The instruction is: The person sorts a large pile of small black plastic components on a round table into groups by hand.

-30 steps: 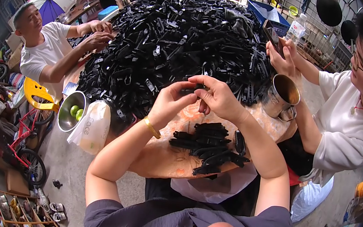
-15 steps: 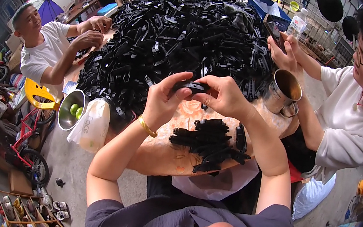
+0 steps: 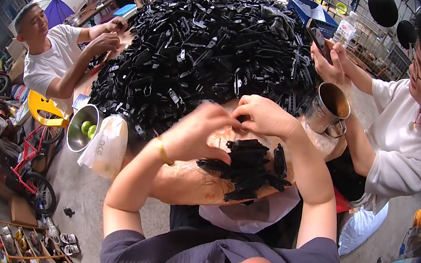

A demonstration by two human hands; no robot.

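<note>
My right hand [image 3: 267, 117] is closed over the table, fingers curled round a black plastic part [image 3: 244, 119], most of which the fingers hide. Close beside it on the left is my left hand [image 3: 195, 133], blurred by motion, its thumb spread well away from its fingers and nothing seen between them. The left thumb lies over the edge of a small stack of black plastic parts [image 3: 246, 163] near the table's front edge. One more black part [image 3: 280, 160] stands apart at the right of that stack. Beyond my hands rises a large heap of similar black parts [image 3: 206, 45].
A steel mug [image 3: 330, 108] stands right of the heap; a metal bowl [image 3: 77, 131] with green fruit and a white plastic packet [image 3: 107, 146] lie left. A person [image 3: 51, 60] handles something at the left; another [image 3: 405, 126] holds a phone [image 3: 318, 40]. A blue basket [image 3: 312, 18] stands behind.
Both hands held one black part up between them. Now the left hand has come away, lower and nearer the small stack, while the right has dropped slightly and its fingers have curled.
</note>
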